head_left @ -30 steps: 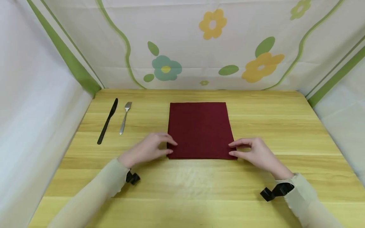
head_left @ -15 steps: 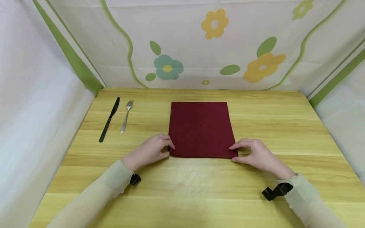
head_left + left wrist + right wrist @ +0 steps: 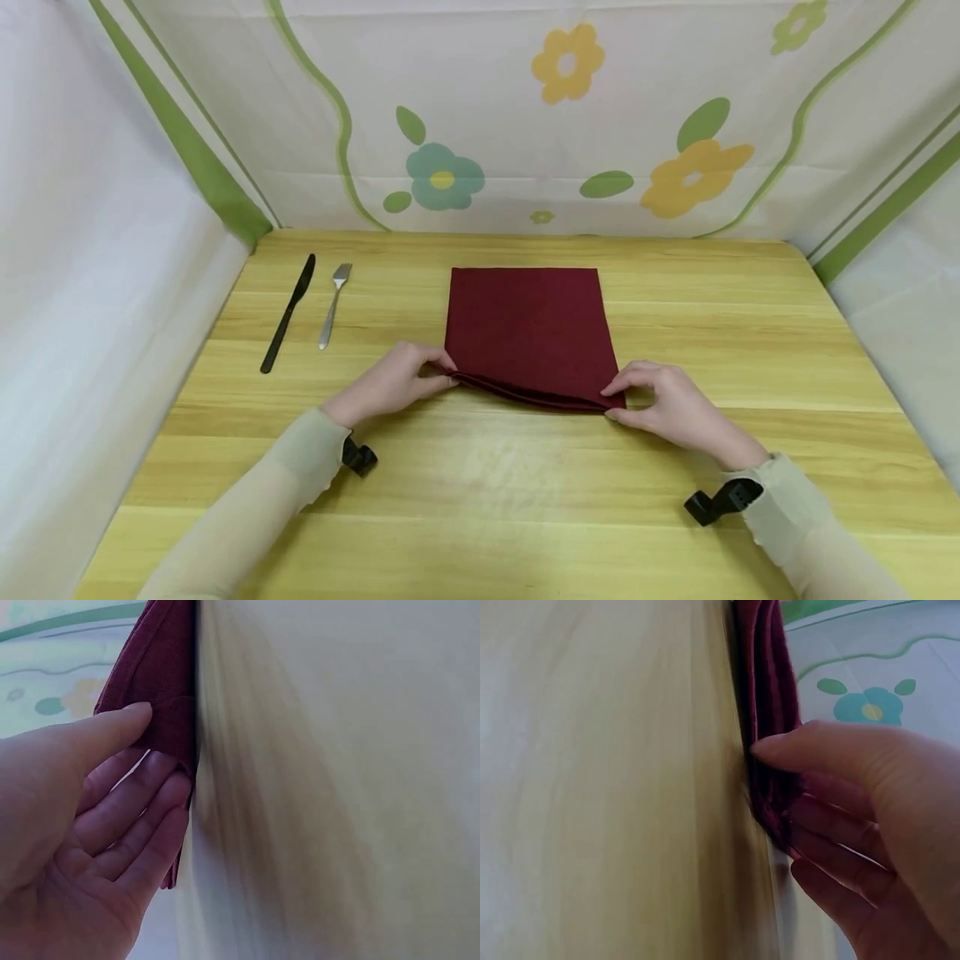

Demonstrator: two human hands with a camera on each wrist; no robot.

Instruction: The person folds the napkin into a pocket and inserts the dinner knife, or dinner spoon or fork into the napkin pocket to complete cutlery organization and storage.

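A dark red folded cloth napkin (image 3: 528,329) lies on the wooden table, its near edge raised and bowed. My left hand (image 3: 393,379) pinches the near left corner between thumb and fingers, holding it a little higher than the right. At the near right corner, my right hand (image 3: 663,404) pinches the cloth with thumb and fingertips. The left wrist view has the thumb on the near face of the cloth (image 3: 161,712) and the fingers partly behind it. Several stacked layers of the napkin (image 3: 769,690) show in the right wrist view.
To the left lie a black knife (image 3: 288,312) and a silver fork (image 3: 335,304), side by side. A white curtain with printed flowers (image 3: 510,125) stands behind the wooden table (image 3: 510,517), and white cloth hangs along both sides.
Both hands have taken hold of the napkin's near corners. The left hand has raised its corner and moved it slightly away from me. Knife and fork stay in place.
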